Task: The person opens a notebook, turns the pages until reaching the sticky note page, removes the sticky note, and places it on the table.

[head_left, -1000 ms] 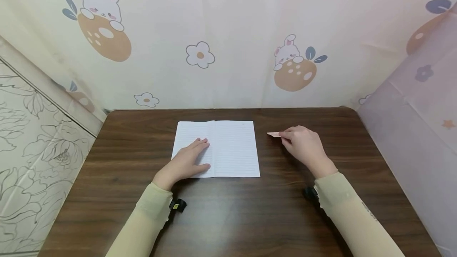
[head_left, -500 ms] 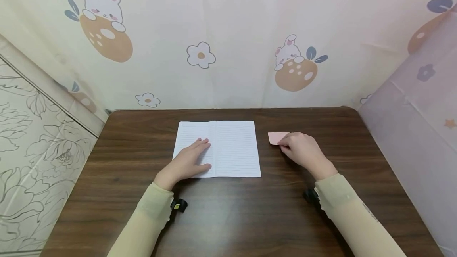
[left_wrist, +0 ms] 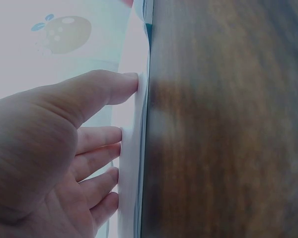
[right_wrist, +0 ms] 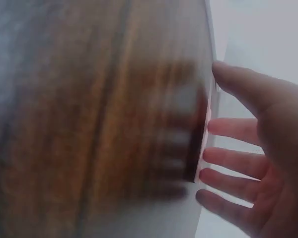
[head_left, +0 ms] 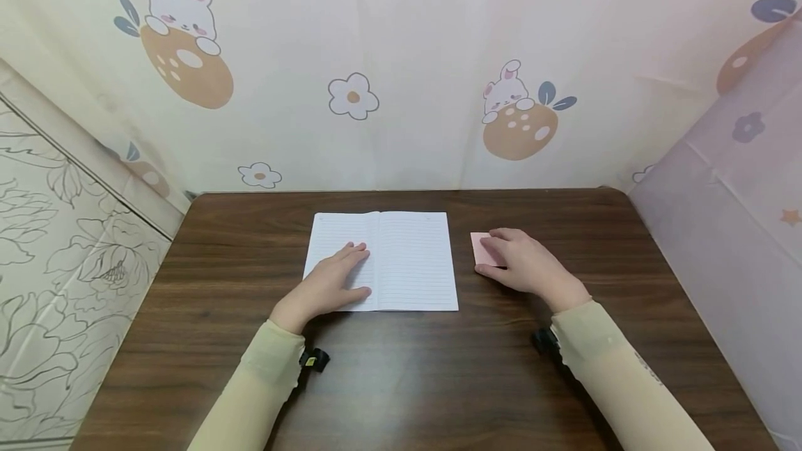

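Observation:
An open lined notebook [head_left: 416, 263] lies on the dark wooden table, its two white pages facing up. My left hand [head_left: 322, 285] rests on the left page, fingers extended and thumb apart. In the left wrist view the thumb and fingertips meet the notebook's page [left_wrist: 131, 163] near its edge. To the right of the notebook lies a square of pink paper [head_left: 479, 250], like a sticky note. My right hand [head_left: 526, 262] covers its right part, with fingers spread and fingertips on it. From the right wrist, its pink edge [right_wrist: 204, 144] shows thin beside the extended fingers.
The brown table [head_left: 401, 374] extends toward the person. Behind it hangs a pale curtain [head_left: 413, 131] with rabbit and flower prints. A floral-patterned panel [head_left: 75, 284] stands at the left. Each wrist wears a small black camera [head_left: 316, 360].
My right hand lowered the raised pink paper flat onto the table, then loosened its pinch and spread its fingers over it. The left hand has stayed on the notebook.

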`<action>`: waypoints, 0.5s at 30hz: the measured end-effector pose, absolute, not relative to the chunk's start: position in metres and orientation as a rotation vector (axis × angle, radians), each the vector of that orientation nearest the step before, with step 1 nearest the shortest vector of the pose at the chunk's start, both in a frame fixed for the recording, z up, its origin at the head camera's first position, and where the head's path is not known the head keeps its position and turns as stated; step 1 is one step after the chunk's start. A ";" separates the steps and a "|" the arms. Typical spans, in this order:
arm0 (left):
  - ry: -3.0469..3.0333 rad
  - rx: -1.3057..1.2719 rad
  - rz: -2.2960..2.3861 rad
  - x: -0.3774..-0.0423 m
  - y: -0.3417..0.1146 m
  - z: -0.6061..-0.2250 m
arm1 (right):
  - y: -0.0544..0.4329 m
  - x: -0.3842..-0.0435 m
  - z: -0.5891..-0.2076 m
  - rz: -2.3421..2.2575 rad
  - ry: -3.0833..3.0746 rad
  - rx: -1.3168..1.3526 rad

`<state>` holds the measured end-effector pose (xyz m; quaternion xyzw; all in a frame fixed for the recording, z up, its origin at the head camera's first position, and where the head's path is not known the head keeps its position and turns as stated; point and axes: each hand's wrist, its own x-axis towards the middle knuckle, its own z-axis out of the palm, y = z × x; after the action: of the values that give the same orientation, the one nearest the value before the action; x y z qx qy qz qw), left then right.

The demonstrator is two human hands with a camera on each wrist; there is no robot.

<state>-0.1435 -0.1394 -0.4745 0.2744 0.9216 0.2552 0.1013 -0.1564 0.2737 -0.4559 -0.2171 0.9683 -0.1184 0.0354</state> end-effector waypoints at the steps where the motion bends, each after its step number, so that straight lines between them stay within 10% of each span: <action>1: 2.724 0.814 0.753 -0.144 -0.139 -0.475 | 0.274 -0.155 -0.456 -0.368 2.965 -0.656; 15: 2.737 0.830 0.725 -0.148 -0.141 -0.478 | 0.283 -0.149 -0.457 -0.376 2.914 -0.667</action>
<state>-0.1478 -0.1406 -0.4784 0.2800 0.9234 0.2445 0.0955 -0.1492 0.2834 -0.4573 -0.2208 0.9652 -0.1246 0.0644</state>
